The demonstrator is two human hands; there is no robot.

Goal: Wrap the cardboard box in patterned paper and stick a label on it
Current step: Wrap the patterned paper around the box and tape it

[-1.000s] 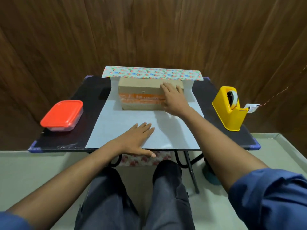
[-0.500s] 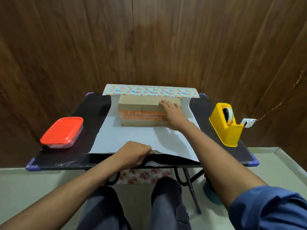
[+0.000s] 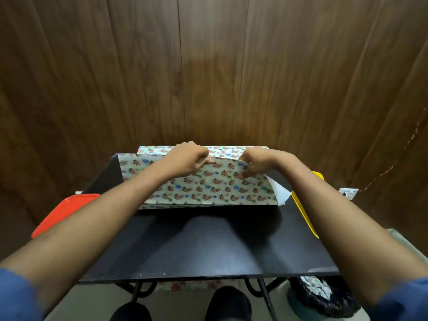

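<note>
Both hands have pulled the patterned paper (image 3: 208,186) up from the worktop's near edge, covering the box.
Left hand (image 3: 187,159) and right hand (image 3: 256,164) pinch its top edge at the far worktop (image 3: 185,246).

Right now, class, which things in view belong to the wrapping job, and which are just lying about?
Belonging to the job:
patterned paper
left hand, pinching the paper
right hand, pinching the paper

Just lying about:
red-lidded container
yellow tape dispenser

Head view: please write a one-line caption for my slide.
Both hands, left and right, pinch the floral wrapping paper folded over on a black table.
</note>
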